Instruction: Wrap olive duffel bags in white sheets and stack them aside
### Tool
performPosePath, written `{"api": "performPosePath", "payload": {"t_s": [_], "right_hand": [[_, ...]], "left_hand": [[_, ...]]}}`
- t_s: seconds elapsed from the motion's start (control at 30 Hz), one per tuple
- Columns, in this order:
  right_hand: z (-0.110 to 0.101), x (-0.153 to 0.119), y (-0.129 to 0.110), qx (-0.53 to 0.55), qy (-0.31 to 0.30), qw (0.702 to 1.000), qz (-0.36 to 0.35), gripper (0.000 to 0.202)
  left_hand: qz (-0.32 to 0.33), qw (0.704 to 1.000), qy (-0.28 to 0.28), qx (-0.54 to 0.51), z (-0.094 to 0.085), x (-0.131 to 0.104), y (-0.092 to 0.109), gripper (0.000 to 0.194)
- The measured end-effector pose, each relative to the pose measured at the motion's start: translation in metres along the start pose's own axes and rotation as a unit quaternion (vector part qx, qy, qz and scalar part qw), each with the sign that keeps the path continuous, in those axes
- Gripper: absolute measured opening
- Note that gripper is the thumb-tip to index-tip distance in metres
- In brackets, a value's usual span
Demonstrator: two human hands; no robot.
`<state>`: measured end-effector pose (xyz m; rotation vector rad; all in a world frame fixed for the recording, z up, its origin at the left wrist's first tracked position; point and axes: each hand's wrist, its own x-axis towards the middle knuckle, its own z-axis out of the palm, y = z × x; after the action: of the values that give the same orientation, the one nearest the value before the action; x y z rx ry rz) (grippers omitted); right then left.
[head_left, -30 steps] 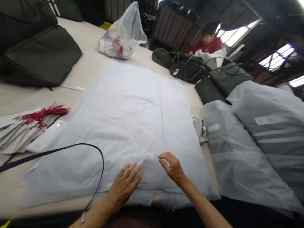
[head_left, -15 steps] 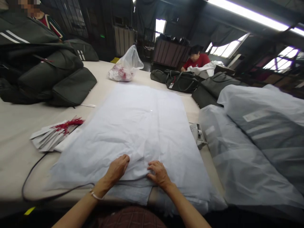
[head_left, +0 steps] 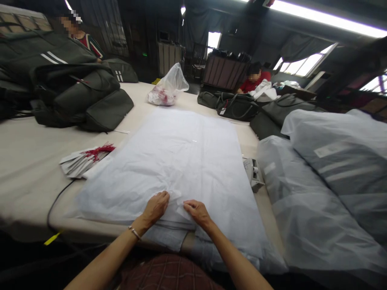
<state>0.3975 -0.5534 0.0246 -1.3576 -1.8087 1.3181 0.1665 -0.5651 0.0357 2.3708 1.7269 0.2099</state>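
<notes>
Plastic sheets (head_left: 211, 157) lie flat on the table (head_left: 27, 153). Right hand (head_left: 197, 212) pinches them near the front edge; left hand (head_left: 156, 206) is curled on top (can't tell if it's gripping). Light fingertips should limit creases.

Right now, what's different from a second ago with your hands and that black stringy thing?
The left hand lay open and the right hand was loosely curled; now both seem to pinch the top plastic sheet, closer together. The black cord has moved left, off the plastic. The red-stringed tags, clear bag and wrapped bundles stayed put.
</notes>
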Motion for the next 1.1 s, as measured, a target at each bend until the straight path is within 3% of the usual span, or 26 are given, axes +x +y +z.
{"api": "performPosePath", "payload": {"t_s": [0.13,0.23,0.37,0.47,0.6,0.83,1.1], "right_hand": [[0.003,-0.002,-0.002,0.021,-0.017,1.000,-0.017,0.037],[0.006,-0.002,0.003,0.043,-0.012,0.999,-0.015,0.035],[0.004,0.003,0.011,0.088,-0.004,0.995,0.038,0.041],[0.000,0.008,0.015,0.129,0.011,0.988,0.083,0.053],[0.002,0.013,0.017,0.161,0.019,0.981,0.107,0.062],[0.005,0.005,0.016,0.187,0.032,0.975,0.112,0.063],[0.008,-0.004,0.011,0.227,-0.011,0.961,0.159,0.062]], "left_hand": [[-0.003,0.998,0.069,-0.014,-0.016,-0.016,-0.004,0.018],[0.049,0.996,0.078,-0.019,-0.022,-0.030,-0.002,0.017],[0.164,0.985,0.047,-0.022,-0.008,-0.043,0.004,0.024],[0.198,0.980,0.003,-0.030,0.009,-0.048,0.008,0.025],[0.196,0.979,-0.015,-0.045,0.021,-0.051,0.010,0.023],[0.136,0.988,0.006,-0.074,0.023,-0.050,0.005,0.028],[0.139,0.986,0.003,-0.090,0.025,-0.053,0.012,0.023]]}}
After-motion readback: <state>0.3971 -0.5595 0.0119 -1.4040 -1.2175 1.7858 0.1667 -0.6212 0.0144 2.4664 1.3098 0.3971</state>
